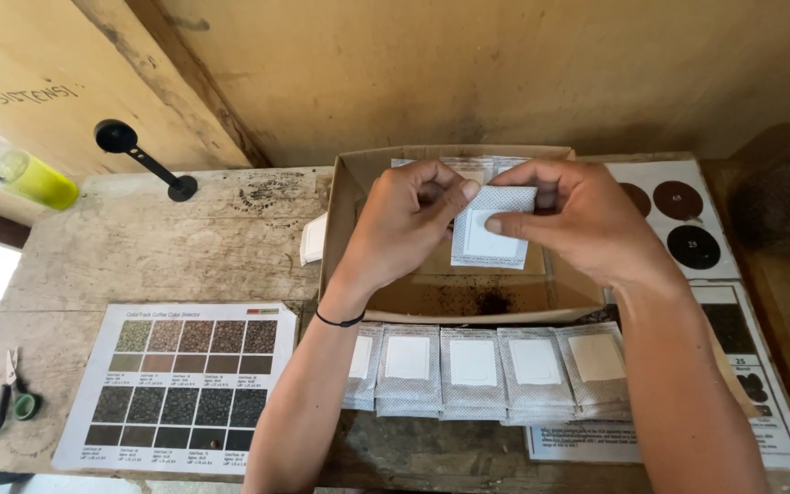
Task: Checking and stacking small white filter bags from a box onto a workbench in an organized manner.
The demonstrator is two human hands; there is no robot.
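Observation:
Both hands hold one small white filter bag (492, 240) above an open cardboard box (345, 220). My left hand (411, 215) pinches the bag's top left corner with thumb and fingers. My right hand (576, 215) grips its top right edge, with the thumb across the front. The bag hangs flat and upright, with a smooth white card panel on its face. Dark grounds lie scattered on the box floor (477, 297) below it. In front of the box, several similar filter bags (474, 370) lie in an overlapping row on the wooden table.
A printed chart of brown sample squares (180, 384) lies front left, and green-handled scissors (9, 402) sit at the left edge. A black scoop (144, 157) and a yellow-tipped clear container (29, 174) are at the back left. Sheets with dark circles (683, 220) lie right of the box.

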